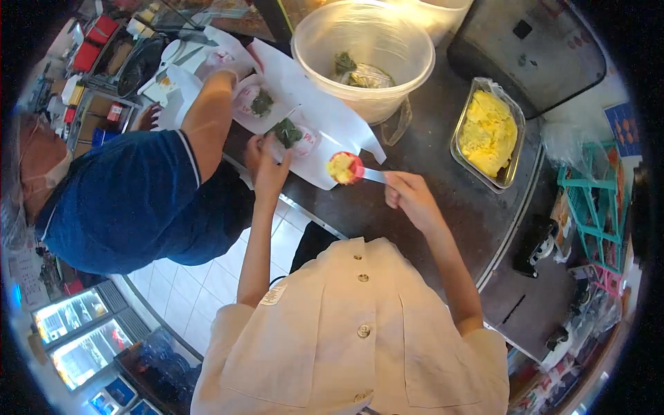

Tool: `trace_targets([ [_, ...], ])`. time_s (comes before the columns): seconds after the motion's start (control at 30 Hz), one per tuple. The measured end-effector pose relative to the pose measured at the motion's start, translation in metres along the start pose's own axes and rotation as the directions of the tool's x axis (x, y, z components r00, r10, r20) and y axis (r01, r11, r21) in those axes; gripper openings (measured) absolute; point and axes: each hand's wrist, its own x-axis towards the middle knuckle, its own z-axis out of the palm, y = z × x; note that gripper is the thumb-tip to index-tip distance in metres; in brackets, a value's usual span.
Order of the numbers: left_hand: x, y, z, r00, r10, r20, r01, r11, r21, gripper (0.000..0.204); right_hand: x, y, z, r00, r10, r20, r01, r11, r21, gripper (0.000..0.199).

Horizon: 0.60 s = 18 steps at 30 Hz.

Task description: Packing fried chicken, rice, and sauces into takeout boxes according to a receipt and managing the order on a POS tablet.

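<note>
My right hand (pixel 413 198) grips the pale handle of a scoop (pixel 373 176) with a red bowl. A lump of yellow, mash-like food (pixel 339 167) fills that bowl, held over the near edge of the white paper (pixel 319 171). To the left, my left hand (pixel 268 166) has its fingers apart at the near side of a dark green leaf bundle (pixel 285 133); whether they touch it I cannot tell. The leaf lies on the paper, beside a red printed mark. Another small heap of greens (pixel 261 104) sits farther back on the paper.
A large translucent bucket (pixel 304 68) with greens inside stands behind the paper. At right, a metal tray (pixel 456 149) holds a mound of yellow food (pixel 489 133). A co-worker in a navy shirt (pixel 131 204) reaches over the paper close on my left. Teal racks (pixel 593 200) stand far right.
</note>
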Motion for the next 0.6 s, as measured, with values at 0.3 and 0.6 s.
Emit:
trace_targets([
  [0.3, -0.012, -0.006, 0.019, 0.96, 0.166, 0.227, -0.2, 0.97, 0.137, 0.036, 0.041, 0.045, 0.018, 0.808, -0.384, 0.447, 0.508, 0.071, -0.858, 0.021],
  [0.6, 0.007, 0.065, -0.008, 0.935, -0.279, -0.219, 0.134, 0.849, -0.51, 0.023, -0.038, -0.043, -0.025, 0.96, -0.116, -0.257, 0.102, 0.992, -0.069, 0.025],
])
